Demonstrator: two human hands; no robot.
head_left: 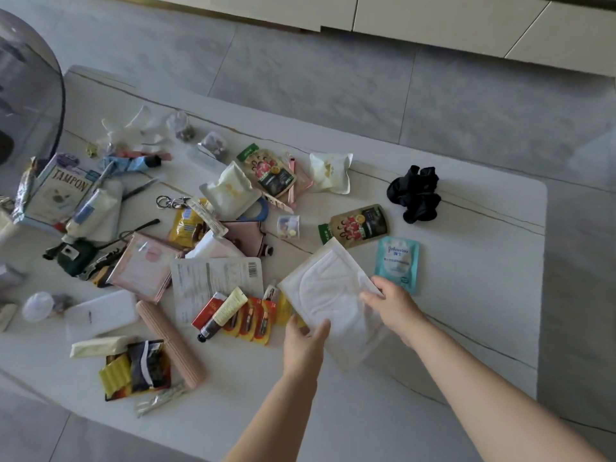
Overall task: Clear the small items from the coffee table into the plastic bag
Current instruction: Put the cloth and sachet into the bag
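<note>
A clear plastic bag (328,295) with white contents lies tilted over the front middle of the white coffee table (466,295). My left hand (305,345) grips its near left edge, thumb on top. My right hand (391,303) pinches its right corner. Small items crowd the table to the left: red battery packs (256,323), a hand cream tube (223,311), a barcode sachet (213,281). A teal sachet (398,263) and a green snack pouch (355,226) lie just beyond the bag.
A black scrunchie (415,193) sits at the far right. White pillow packs (330,173), a tampon box (58,195), a pink roll (170,343), a white card (101,315) and keys (171,201) spread leftward. A dark rounded object (26,88) looms at the left edge. Grey floor tiles surround the table.
</note>
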